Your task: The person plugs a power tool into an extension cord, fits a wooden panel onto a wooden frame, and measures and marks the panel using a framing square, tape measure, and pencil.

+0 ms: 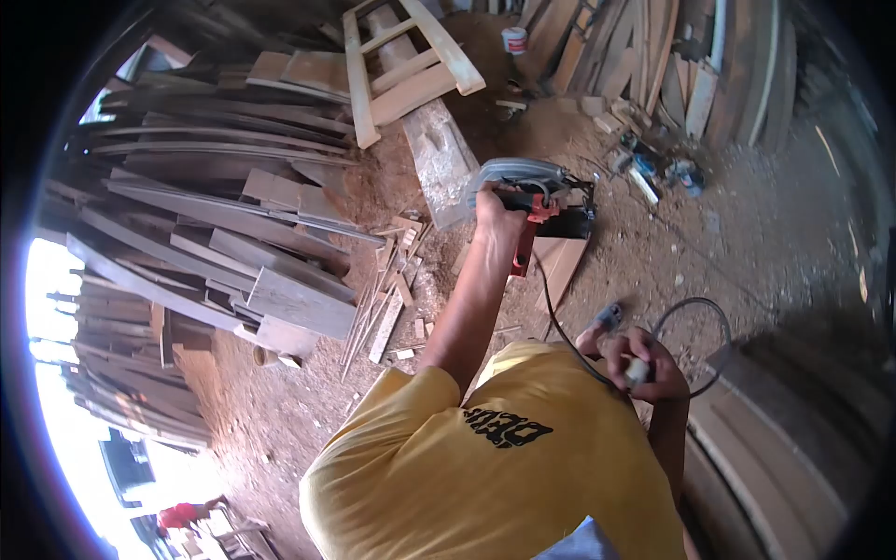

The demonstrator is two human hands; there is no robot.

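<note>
My left hand (501, 207) is closed around the handle of a circular saw (534, 191) with a grey guard and red parts, held out in front of me. A dark cable (557, 322) runs from the saw down toward my right hand (653, 362). Near the front of my yellow shirt, that hand is closed on a small pale plug (638, 371). The cable also loops out to the right of this hand. Beyond the saw lies a long pale board (434, 159) on the ground.
Stacked planks (215, 201) fill the left side. A wooden frame (401, 70) and a white bucket (514, 40) are at the top. Offcuts (387, 317) litter the ground. Tools (686, 175) lie at upper right; large timber (765, 434) lies at lower right. A person in red (182, 513) is far off.
</note>
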